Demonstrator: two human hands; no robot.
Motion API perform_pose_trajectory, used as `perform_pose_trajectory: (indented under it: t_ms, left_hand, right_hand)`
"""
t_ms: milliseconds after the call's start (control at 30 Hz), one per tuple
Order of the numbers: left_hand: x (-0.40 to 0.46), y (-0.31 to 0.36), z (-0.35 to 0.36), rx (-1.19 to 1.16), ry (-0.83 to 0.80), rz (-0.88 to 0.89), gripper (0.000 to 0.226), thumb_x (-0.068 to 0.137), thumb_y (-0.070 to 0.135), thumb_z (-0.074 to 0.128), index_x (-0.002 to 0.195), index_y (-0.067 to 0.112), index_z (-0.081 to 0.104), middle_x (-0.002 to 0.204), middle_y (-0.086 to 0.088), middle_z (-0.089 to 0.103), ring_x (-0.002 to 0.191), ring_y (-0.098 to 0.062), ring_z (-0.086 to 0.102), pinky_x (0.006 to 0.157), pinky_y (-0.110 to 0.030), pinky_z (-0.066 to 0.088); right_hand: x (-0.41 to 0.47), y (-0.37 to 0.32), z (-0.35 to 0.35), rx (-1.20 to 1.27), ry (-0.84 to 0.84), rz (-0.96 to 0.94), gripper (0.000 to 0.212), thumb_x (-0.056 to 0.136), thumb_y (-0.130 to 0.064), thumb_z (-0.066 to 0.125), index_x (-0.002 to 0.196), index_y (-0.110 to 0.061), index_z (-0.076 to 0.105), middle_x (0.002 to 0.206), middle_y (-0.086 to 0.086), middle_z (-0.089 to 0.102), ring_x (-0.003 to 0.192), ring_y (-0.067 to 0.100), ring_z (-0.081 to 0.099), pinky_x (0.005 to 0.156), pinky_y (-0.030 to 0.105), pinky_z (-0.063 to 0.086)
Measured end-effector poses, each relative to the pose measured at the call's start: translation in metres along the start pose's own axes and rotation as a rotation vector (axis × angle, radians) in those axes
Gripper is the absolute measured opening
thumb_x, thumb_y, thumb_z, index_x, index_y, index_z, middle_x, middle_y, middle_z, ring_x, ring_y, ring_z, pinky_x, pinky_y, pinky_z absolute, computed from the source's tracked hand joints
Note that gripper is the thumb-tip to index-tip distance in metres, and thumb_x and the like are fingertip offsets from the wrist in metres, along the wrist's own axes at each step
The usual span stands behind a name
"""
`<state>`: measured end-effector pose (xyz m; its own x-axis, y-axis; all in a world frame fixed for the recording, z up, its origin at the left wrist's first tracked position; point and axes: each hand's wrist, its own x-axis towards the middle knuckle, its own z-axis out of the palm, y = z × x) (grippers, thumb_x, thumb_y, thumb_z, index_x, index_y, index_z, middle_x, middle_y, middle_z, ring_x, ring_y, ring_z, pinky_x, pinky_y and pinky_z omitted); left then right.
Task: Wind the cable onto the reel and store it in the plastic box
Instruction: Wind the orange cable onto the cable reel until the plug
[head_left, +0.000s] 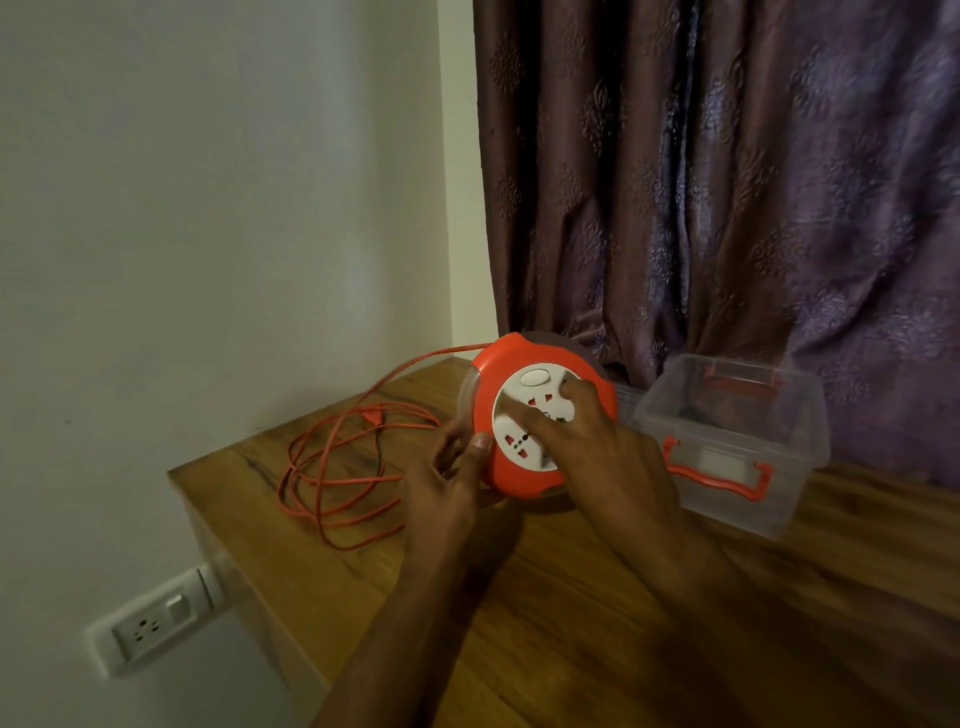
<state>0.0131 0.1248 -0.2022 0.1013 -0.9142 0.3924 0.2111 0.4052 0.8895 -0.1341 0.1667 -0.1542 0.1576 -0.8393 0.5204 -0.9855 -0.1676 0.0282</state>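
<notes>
On the wooden table (597, 597), the left hand (447, 483) grips the round orange reel (540, 415) at its left rim, thumb on the front edge. The right hand (597, 441) lies on its white socket face, fingers spread. Orange cable (337, 467) lies loosely looped at left. The clear plastic box (737, 441) stands open at right, before a purple curtain (727, 182).

The reel (540, 415) stood tilted on the table (675, 623), between the left hand's fingers (457, 447) and the right hand's fingers (561, 415) spread over its face. Left of the fingers the cable (337, 467) lay looped; right, the plastic box (727, 441), seemingly lidless.
</notes>
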Motion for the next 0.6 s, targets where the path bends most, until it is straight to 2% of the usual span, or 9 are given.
perform_pose_trajectory:
  t_ms: [133,267,433,533,600]
  left_hand:
    - [-0.001,0.001,0.001,-0.019,-0.015,-0.004,0.021,0.09,0.028,0.069,0.104,0.043,0.064,0.093,0.034,0.071,0.086,0.007,0.07,0.056,-0.022,0.058]
    - [-0.002,0.0,0.002,0.0,-0.048,0.031,0.023,0.087,0.034,0.067,0.11,0.035,0.066,0.102,0.027,0.071,0.093,0.004,0.07,0.059,-0.023,0.059]
    - [0.0,-0.001,0.001,0.014,-0.045,0.05,0.026,0.088,0.037,0.066,0.113,0.034,0.065,0.104,0.026,0.07,0.095,0.004,0.069,0.062,-0.027,0.061]
    - [0.003,-0.002,0.002,0.002,-0.045,0.051,0.021,0.093,0.029,0.064,0.114,0.03,0.063,0.102,0.022,0.071,0.093,0.005,0.069,0.06,-0.025,0.06]
    - [0.005,-0.001,0.006,0.004,-0.054,0.059,0.019,0.093,0.029,0.063,0.112,0.029,0.062,0.104,0.021,0.071,0.095,0.001,0.07,0.064,-0.031,0.063]
  right_hand:
    - [-0.001,-0.007,0.002,0.051,0.088,0.146,0.065,0.091,-0.049,0.049,0.144,-0.048,0.011,0.135,0.008,0.037,0.098,0.026,0.061,0.066,0.03,0.05]
    - [-0.002,-0.009,0.004,0.172,0.135,0.264,0.066,0.088,-0.06,0.048,0.144,-0.049,0.015,0.135,0.004,0.043,0.108,0.028,0.057,0.077,0.036,0.049]
    - [0.001,-0.011,0.0,0.272,0.183,0.293,0.064,0.087,-0.059,0.049,0.144,-0.043,0.025,0.135,0.004,0.052,0.116,0.025,0.054,0.084,0.036,0.049]
    - [0.003,-0.012,-0.002,0.299,0.179,0.3,0.063,0.089,-0.055,0.049,0.145,-0.042,0.023,0.139,0.004,0.049,0.121,0.024,0.051,0.089,0.036,0.047]
    - [0.003,-0.014,-0.003,0.306,0.177,0.311,0.065,0.089,-0.052,0.051,0.146,-0.042,0.021,0.142,0.004,0.044,0.123,0.025,0.048,0.09,0.037,0.046]
